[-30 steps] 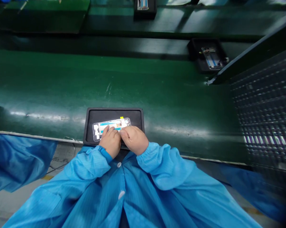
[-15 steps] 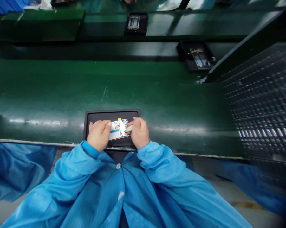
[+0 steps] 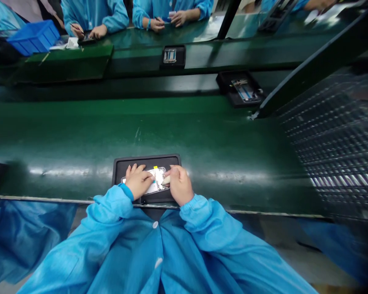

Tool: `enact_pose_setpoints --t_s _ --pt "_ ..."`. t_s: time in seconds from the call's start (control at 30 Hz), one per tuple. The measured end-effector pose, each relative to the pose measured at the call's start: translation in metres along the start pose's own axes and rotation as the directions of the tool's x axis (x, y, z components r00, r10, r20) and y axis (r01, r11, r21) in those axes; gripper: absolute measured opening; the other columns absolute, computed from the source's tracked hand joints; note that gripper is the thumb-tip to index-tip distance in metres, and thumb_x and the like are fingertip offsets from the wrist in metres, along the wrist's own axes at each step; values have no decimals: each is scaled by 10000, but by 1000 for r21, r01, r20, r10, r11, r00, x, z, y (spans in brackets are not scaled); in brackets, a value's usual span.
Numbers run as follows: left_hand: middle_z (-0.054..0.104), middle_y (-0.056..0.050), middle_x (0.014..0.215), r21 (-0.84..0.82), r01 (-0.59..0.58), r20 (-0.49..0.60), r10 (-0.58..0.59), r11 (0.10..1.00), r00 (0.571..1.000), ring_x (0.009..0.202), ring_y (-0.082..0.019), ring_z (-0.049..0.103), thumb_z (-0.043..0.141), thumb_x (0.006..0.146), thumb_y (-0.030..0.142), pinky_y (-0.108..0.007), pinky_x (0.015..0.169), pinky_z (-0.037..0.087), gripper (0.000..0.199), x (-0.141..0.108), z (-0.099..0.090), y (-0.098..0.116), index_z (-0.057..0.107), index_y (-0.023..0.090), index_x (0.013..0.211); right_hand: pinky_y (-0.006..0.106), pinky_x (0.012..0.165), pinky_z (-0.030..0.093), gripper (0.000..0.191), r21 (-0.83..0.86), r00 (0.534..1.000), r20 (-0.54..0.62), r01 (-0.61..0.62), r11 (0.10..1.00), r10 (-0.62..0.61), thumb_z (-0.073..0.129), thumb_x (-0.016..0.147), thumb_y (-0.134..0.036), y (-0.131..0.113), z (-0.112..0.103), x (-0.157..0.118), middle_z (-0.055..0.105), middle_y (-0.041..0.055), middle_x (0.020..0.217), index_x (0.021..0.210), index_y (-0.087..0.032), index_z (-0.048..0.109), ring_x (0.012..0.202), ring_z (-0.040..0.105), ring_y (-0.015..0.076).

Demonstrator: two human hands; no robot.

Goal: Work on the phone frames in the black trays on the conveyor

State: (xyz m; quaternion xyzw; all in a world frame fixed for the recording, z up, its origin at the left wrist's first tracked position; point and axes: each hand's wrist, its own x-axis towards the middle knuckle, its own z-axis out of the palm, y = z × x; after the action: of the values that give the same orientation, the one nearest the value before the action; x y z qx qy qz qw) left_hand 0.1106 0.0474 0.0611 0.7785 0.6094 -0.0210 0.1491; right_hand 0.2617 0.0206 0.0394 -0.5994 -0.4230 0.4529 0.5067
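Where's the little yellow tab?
Just left of centre in the head view, the yellow tab is at the far edge of the phone frame, over the black tray, between the left hand and right hand.

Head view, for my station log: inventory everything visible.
Bench: 1, green, centre
Near tray: 1, black, bench edge
Phone frame: 1, silvery, near tray
Tab: 1, yellow, frame edge
Pale item: 1, cream, over frame
Far trays with frames: 2, black, beyond
Bin: 1, blue, upper left
Board: 1, green, upper left
Post: 1, dark, right
Ridged sheet: 1, translucent, right
Coworkers: 4+, blue sleeves, top
Left hand: 1, bare, on frame
Right hand: 1, bare, frame's right end
Sleeves: 2, blue, bottom
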Motion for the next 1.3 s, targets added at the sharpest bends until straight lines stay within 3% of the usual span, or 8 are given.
enact_pose_setpoints --t_s 0.13,0.3,0.43,0.6,0.83,1.03,1.13,1.3 --pt "531 -53 1159 31 30 -35 -29 999 999 1152 -319 392 478 752 242 -557 978 252 178 -2 2 3 654 222 766 210 454 490 391 9 998 35 -54 999 54 360 828 -503 0 1 4 608 5 631 925 -157 515 472 564 106" --pt "562 -33 1122 2 -14 -101 14 1000 995 1139 -305 415 486 791 312 -550 976 273 183 -4 8 0 647 245 848 200 396 473 427 72 990 55 -133 988 130 330 815 -551 -5 8 15 591 0 624 866 -163 501 446 551 105" --pt "582 -21 1086 18 -82 -100 83 996 992 1104 -284 448 437 832 342 -538 971 288 233 -7 10 -2 636 297 946 193 420 476 408 71 999 0 -46 996 46 345 817 -531 -8 16 20 611 11 698 921 -168 502 477 560 97" --pt "585 -36 1070 46 -85 -129 91 995 988 1087 -290 452 420 838 328 -534 973 286 253 -7 11 2 633 284 967 203 477 484 390 -9 993 -62 98 995 -98 348 824 -487 -5 19 20 631 23 701 981 -161 495 527 585 107" --pt "583 -56 1044 79 -126 -166 138 989 976 1059 -295 455 375 848 319 -557 966 270 281 -10 16 3 628 252 951 267 620 505 357 -120 971 -30 234 965 -239 340 843 -456 1 19 18 643 33 716 983 -169 499 648 622 139" --pt "578 -55 1049 79 -126 -160 137 989 978 1060 -299 455 373 847 319 -555 970 270 281 -9 16 3 624 243 949 268 642 504 337 -222 949 0 308 925 -316 320 859 -423 1 17 17 648 39 741 963 -172 519 679 623 144" --pt "579 -51 1048 71 -121 -147 131 990 980 1072 -301 448 376 844 304 -551 974 268 274 -10 15 3 624 241 942 281 697 493 329 -320 908 136 418 850 -396 306 864 -390 -8 17 20 649 60 813 903 -182 558 769 616 162" --pt "572 -56 1072 50 -125 -121 130 991 984 1104 -305 428 397 810 234 -546 989 250 303 -11 17 1 580 218 1051 305 668 465 321 -434 749 509 648 625 -423 320 867 -329 -21 24 25 636 73 743 805 -182 598 693 598 190"
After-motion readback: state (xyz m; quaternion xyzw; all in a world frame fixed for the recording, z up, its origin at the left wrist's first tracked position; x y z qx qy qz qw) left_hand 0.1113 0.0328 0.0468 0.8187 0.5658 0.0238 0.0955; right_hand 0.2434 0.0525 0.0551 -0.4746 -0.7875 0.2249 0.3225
